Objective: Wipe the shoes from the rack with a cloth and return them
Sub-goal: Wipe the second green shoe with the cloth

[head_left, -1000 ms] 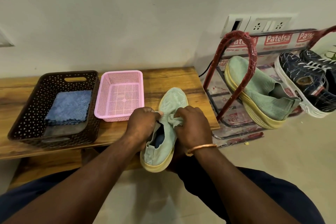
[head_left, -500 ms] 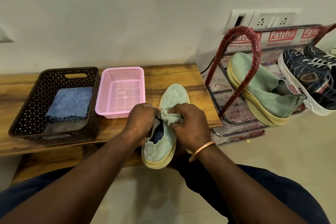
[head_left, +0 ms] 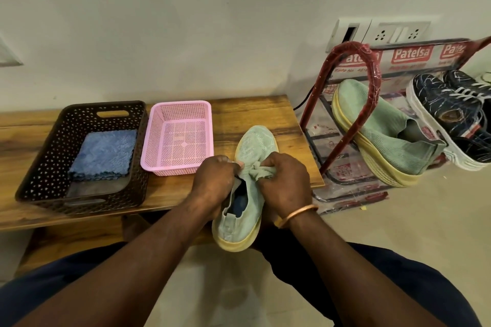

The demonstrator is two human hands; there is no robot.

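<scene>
A pale green knit shoe [head_left: 256, 145] with a yellow sole lies toe-away on the front edge of the wooden bench [head_left: 255, 114], its heel hanging over. My left hand [head_left: 212, 184] grips the shoe's left side at the opening. My right hand [head_left: 285, 180] holds a small bunched green cloth [head_left: 261, 171] against the top of the shoe. Its twin green shoe [head_left: 382, 135] leans on the red shoe rack [head_left: 353, 61] at the right, beside dark blue sneakers [head_left: 451, 114].
A dark brown perforated basket [head_left: 42, 167] holding a folded blue cloth [head_left: 103, 152] sits on the bench's left. A pink mesh basket [head_left: 151, 141] stands beside it. Wall sockets [head_left: 382, 33] and a cable are behind the rack. Tiled floor lies below.
My right hand has shifted the bunched cloth slightly over the top of the shoe. The left hand keeps its hold and the shoe stays in place.
</scene>
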